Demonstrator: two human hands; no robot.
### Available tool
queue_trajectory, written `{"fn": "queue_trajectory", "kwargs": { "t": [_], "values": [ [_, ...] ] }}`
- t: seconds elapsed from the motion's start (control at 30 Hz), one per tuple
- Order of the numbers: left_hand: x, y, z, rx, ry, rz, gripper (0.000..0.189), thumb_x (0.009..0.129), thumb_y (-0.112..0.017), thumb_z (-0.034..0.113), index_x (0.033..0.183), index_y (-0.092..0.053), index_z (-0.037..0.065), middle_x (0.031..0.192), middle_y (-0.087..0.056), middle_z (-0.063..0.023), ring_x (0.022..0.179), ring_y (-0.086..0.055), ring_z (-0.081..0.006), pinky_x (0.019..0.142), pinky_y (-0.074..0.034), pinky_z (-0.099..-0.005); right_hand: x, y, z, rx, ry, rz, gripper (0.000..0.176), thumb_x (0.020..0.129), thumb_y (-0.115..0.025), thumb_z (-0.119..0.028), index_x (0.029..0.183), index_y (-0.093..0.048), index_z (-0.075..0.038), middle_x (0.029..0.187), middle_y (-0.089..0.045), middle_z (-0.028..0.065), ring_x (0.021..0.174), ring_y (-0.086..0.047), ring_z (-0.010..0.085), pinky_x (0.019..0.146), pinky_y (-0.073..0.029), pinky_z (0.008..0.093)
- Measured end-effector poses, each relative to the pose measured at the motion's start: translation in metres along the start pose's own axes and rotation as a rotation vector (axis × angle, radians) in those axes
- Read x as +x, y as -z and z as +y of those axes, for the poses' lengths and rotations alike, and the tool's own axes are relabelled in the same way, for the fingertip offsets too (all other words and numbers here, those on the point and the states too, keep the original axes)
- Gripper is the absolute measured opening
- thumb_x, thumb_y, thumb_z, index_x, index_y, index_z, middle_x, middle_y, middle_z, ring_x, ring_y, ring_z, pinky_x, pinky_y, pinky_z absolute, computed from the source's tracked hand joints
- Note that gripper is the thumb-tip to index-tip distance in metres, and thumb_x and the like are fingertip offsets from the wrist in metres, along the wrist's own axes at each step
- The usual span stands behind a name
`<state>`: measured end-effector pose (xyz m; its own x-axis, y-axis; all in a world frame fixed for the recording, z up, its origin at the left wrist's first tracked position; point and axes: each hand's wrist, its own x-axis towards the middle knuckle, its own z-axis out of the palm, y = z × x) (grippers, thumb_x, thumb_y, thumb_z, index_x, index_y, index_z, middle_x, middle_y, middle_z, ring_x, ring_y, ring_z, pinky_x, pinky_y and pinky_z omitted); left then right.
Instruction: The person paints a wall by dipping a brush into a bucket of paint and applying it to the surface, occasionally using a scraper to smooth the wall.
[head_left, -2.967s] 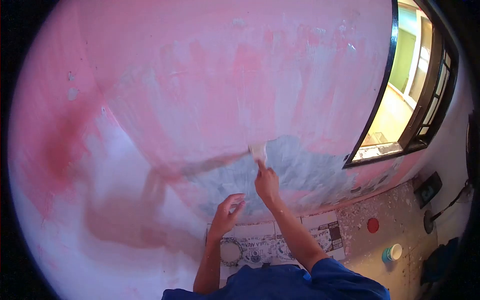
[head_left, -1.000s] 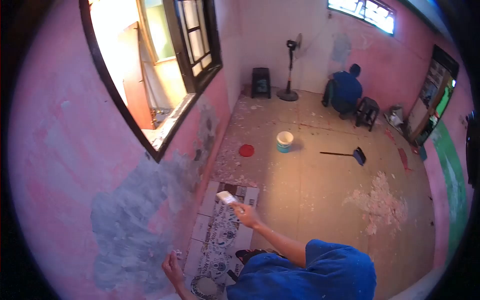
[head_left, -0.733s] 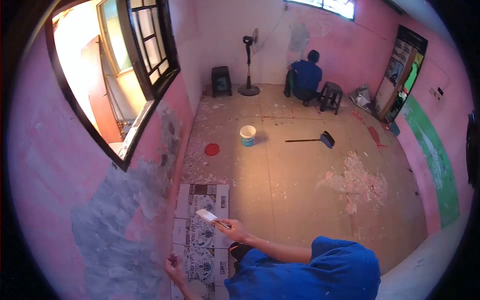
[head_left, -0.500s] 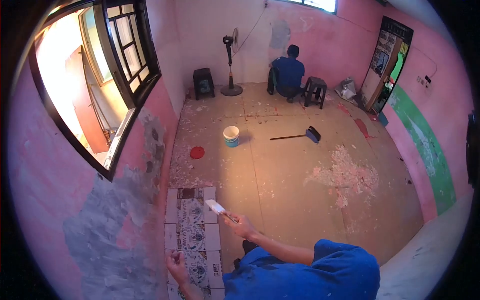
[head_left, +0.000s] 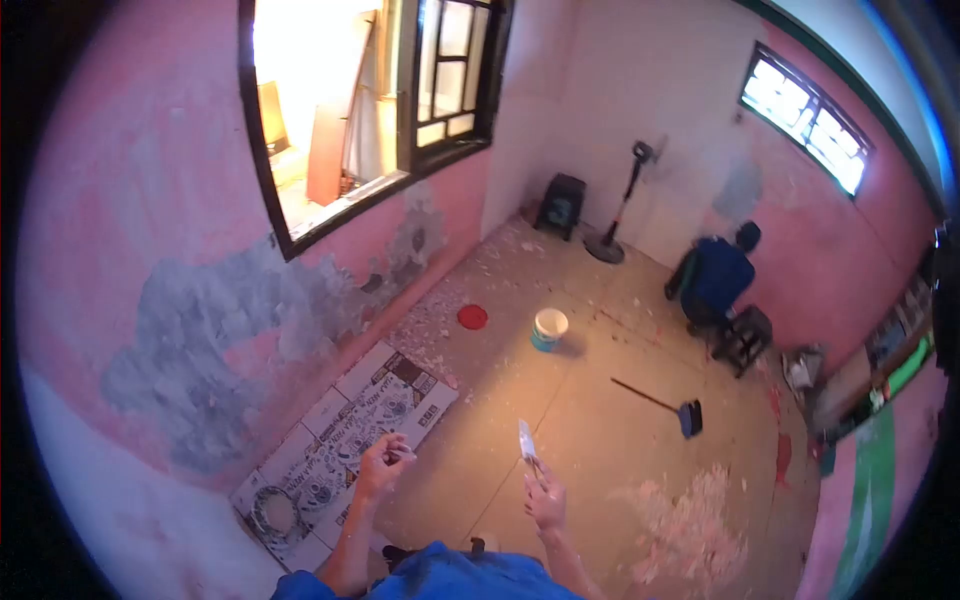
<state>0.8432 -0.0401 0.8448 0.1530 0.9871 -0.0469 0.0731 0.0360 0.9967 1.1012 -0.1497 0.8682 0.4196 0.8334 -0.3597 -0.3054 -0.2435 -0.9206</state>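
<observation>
**CAUTION: EXPOSED BLADE BEING CARRIED AWAY FROM THE WORK SURFACE**

The right hand (head_left: pixel 545 500) is gripping the scraper (head_left: pixel 526 442) by its handle. Its fingers are pressing together around the handle, and the blade is pointing up and away from the body. The scraper is hanging over the floor (head_left: pixel 590 400), well apart from the grey scraped patch (head_left: pixel 220 320) on the wall. The left hand (head_left: pixel 377 467) is hovering above the cardboard sheet (head_left: pixel 330 440) with its fingers curling inward. Whether they are pinching anything cannot be told.

Likely faults:

- The blade edge is standing unguarded between the two hands, so a left hand crossing toward it is risking a cut.
- Paint flakes (head_left: pixel 690 520) are littering the floor, so a foot sliding on them is risking a jolted grip and a dropped scraper.
- The bucket (head_left: pixel 548 328) and broom (head_left: pixel 660 405) are lying in the open walkway and are posing a trip hazard.
</observation>
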Motion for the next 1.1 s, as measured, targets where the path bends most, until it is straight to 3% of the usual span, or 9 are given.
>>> {"fn": "queue_trajectory", "kwargs": {
  "t": [0.23,0.43,0.53,0.67,0.73,0.83,0.9,1.0,1.1],
  "values": [
    [-0.064,-0.054,-0.019,-0.073,-0.005,0.254,0.029,0.075,-0.067,0.002,0.102,-0.056,0.0,0.085,-0.06,-0.006,0.071,-0.058,-0.0106,0.064,-0.047,-0.0231,0.059,0.081,-0.006,-0.058,-0.111,-0.134,0.041,0.085,-0.054,-0.007,0.125,-0.048,-0.01,0.053,-0.039,-0.0053,0.038,-0.034,0.0028,0.034,-0.027,0.02],
    [-0.152,-0.054,-0.006,0.107,0.125,0.67,0.024,0.078,-0.065,0.007,0.098,-0.057,-0.001,0.074,-0.06,-0.0058,0.065,-0.058,-0.0116,0.06,-0.048,-0.0241,0.091,0.06,-0.044,-0.188,-0.031,-0.467,0.045,0.085,-0.053,-0.005,0.128,-0.042,-0.008,0.057,-0.041,-0.0044,0.041,-0.034,0.0028,0.034,-0.026,0.0192],
    [-0.19,-0.066,0.003,-0.006,-0.031,0.775,0.022,0.081,-0.062,0.011,0.099,-0.057,-0.001,0.078,-0.061,-0.007,0.066,-0.058,-0.0112,0.061,-0.047,-0.0245,0.089,0.04,-0.045,-0.069,-0.028,-0.593,0.046,0.085,-0.052,-0.005,0.129,-0.04,-0.009,0.057,-0.039,-0.0052,0.04,-0.03,0.0016,0.033,-0.023,0.0192],
    [-0.231,-0.106,0.027,0.266,-0.138,0.994,0.022,0.085,-0.06,0.018,0.097,-0.058,0.0,0.076,-0.062,-0.0053,0.065,-0.057,-0.0097,0.06,-0.046,-0.0244,0.051,0.027,-0.046,-0.163,-0.121,-0.808,0.043,0.085,-0.053,-0.008,0.127,-0.042,-0.011,0.058,-0.039,-0.0043,0.039,-0.028,0.002,0.034,-0.022,0.019],
    [-0.258,-0.132,0.036,0.136,0.107,0.852,0.025,0.086,-0.059,0.025,0.092,-0.061,0.001,0.069,-0.061,-0.0026,0.061,-0.055,-0.0079,0.058,-0.044,-0.0237,0.035,0.037,-0.033,-0.188,-0.184,-0.958,0.043,0.085,-0.053,-0.008,0.127,-0.042,-0.011,0.058,-0.041,-0.0034,0.039,-0.03,0.0023,0.033,-0.022,0.0192],
    [-0.305,-0.172,0.029,0.087,0.164,0.928,0.028,0.087,-0.058,0.029,0.088,-0.062,0.002,0.064,-0.06,-0.0008,0.058,-0.052,-0.0067,0.056,-0.042,-0.0232,-0.01,0.057,-0.029,-0.231,-0.248,-1.078,0.038,0.086,-0.052,-0.009,0.123,-0.043,-0.011,0.058,-0.042,-0.0021,0.039,-0.03,0.0028,0.033,-0.022,0.0193],
    [-0.339,-0.219,0.05,-0.019,0.352,0.983,0.029,0.087,-0.057,0.03,0.088,-0.061,0.001,0.068,-0.061,-0.0026,0.062,-0.052,-0.0055,0.059,-0.043,-0.023,-0.03,0.095,-0.028,-0.288,-0.259,-1.133,0.033,0.087,-0.051,-0.01,0.119,-0.043,-0.011,0.058,-0.042,-0.0017,0.039,-0.03,0.0029,0.033,-0.021,0.0192],
    [-0.367,-0.262,0.01,-0.132,0.208,1.204,0.029,0.087,-0.057,0.03,0.087,-0.061,0.001,0.073,-0.062,-0.0056,0.068,-0.054,-0.0068,0.062,-0.044,-0.0238,-0.048,0.128,-0.025,-0.195,-0.252,-1.18,0.019,0.089,-0.051,-0.016,0.105,-0.042,-0.012,0.06,-0.043,0.0007,0.039,-0.031,0.0037,0.033,-0.022,0.0191],
    [-0.399,-0.312,-0.018,0.119,0.061,1.318,0.025,0.086,-0.057,0.027,0.088,-0.062,0.003,0.077,-0.063,-0.0078,0.072,-0.058,-0.0138,0.066,-0.045,-0.0284,-0.07,0.158,-0.037,-0.265,-0.32,-1.186,0.019,0.089,-0.05,-0.021,0.105,-0.043,-0.012,0.06,-0.044,0.0012,0.039,-0.031,0.0041,0.033,-0.022,0.0188]
  ]
}}
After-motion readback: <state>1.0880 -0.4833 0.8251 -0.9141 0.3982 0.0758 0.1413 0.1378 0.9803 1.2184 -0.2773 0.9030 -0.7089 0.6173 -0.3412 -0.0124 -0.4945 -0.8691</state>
